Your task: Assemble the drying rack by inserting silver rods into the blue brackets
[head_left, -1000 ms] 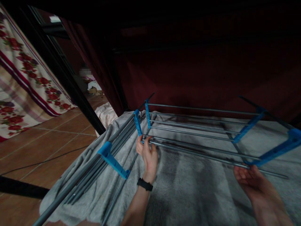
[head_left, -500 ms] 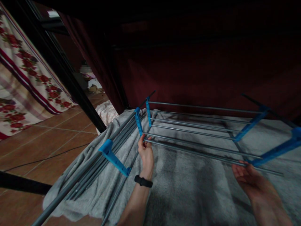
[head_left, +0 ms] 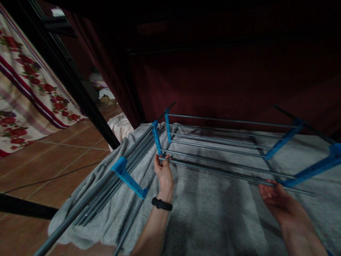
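Observation:
A folding rack of grey metal rods (head_left: 221, 151) joined by blue plastic brackets lies over a grey fluffy blanket (head_left: 213, 209). My left hand (head_left: 163, 174), with a black band on the wrist, pinches the near end of the nearest grey rod (head_left: 234, 175) right by a blue bracket (head_left: 156, 138). My right hand (head_left: 274, 197) is palm up under the far end of that same rod, fingers curled round it, beside the right blue bracket (head_left: 314, 170). A second folded section with another blue bracket (head_left: 128, 177) lies to the left.
Terracotta floor tiles (head_left: 48, 160) spread to the left, crossed by a thin dark cable. A black post (head_left: 61, 76) slants up beside a floral cloth (head_left: 23, 92). A dark red curtain (head_left: 226, 78) hangs behind the rack. Pale fabric (head_left: 119, 126) lies near the blanket's corner.
The near rod has slid left toward the left bracket. My right hand moved slightly left and up along it; my left hand stays at the rod's end.

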Demonstrator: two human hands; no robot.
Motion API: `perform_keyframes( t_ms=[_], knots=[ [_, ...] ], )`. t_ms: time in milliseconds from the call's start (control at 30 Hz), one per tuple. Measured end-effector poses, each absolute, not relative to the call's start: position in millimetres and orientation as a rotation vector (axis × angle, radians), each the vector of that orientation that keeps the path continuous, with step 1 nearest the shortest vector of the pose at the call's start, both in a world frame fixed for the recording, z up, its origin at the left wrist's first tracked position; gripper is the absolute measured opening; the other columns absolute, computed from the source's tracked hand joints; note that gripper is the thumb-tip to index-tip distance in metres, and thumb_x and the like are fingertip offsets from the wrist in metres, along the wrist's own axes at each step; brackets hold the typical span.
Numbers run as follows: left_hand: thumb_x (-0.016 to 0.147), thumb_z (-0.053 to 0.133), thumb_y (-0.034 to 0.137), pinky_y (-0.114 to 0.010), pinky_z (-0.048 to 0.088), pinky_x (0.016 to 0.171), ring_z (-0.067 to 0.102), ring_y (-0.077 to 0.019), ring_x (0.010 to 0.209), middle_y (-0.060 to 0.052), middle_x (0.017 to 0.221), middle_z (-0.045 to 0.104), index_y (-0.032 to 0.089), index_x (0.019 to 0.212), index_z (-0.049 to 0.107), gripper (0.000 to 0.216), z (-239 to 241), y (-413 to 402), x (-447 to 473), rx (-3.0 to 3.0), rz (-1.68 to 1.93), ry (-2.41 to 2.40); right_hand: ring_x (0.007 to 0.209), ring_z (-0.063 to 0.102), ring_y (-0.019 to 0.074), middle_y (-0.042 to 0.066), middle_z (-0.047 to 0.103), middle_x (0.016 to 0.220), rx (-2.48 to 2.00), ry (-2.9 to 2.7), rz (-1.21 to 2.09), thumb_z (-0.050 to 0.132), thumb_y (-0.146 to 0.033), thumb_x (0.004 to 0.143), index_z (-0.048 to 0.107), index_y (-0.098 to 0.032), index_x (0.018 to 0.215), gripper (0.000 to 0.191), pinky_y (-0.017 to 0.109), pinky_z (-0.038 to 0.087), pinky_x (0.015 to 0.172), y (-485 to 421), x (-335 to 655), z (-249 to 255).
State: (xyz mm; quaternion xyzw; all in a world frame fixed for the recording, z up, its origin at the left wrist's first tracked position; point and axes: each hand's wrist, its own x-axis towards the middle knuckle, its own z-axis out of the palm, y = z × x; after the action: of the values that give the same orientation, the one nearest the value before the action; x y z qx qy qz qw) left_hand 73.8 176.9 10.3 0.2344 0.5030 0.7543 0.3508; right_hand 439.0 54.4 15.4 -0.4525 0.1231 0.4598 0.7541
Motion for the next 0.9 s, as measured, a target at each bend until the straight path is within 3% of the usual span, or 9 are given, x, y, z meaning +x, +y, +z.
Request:
perform_keyframes(
  t_ms=[167, 400, 900],
  knots=[
    [0.085, 0.059, 0.012, -0.028, 0.055, 0.086, 0.071, -0.0142, 0.098, -0.004, 0.109, 0.066, 0.026, 0.122, 0.051, 0.041, 2.3, 180.7, 72.5, 0.620, 1.970, 1.275, 0.074, 0.070, 0.0102, -0.002, 0.068, 0.085, -0.991, 0.281, 0.992, 0.049, -0.013, 0.097, 0.065, -0.020, 0.083, 0.023, 0.027, 0.063, 0.061, 55.3, 435.2, 20.1],
    [0.073, 0.074, 0.010, -0.020, 0.052, 0.072, 0.070, -0.0093, 0.081, 0.004, 0.100, 0.060, 0.025, 0.104, 0.052, 0.041, 7.1, 179.0, 74.5, 0.448, 2.065, 1.152, 0.068, 0.069, 0.0111, -0.003, 0.069, 0.080, -1.002, 0.340, 1.016, 0.049, -0.015, 0.098, 0.063, -0.022, 0.082, 0.023, 0.028, 0.062, 0.056, 53.3, 429.9, 31.6],
    [0.069, 0.077, 0.005, -0.022, 0.053, 0.075, 0.069, -0.0085, 0.076, 0.008, 0.086, 0.060, 0.024, 0.099, 0.048, 0.045, 12.6, 175.8, 75.7, 0.417, 2.065, 1.116, 0.072, 0.067, 0.0093, -0.003, 0.068, 0.082, -0.997, 0.326, 1.004, 0.054, -0.017, 0.097, 0.065, -0.022, 0.083, 0.019, 0.026, 0.061, 0.061, 52.6, 434.3, 23.7]
  ],
)
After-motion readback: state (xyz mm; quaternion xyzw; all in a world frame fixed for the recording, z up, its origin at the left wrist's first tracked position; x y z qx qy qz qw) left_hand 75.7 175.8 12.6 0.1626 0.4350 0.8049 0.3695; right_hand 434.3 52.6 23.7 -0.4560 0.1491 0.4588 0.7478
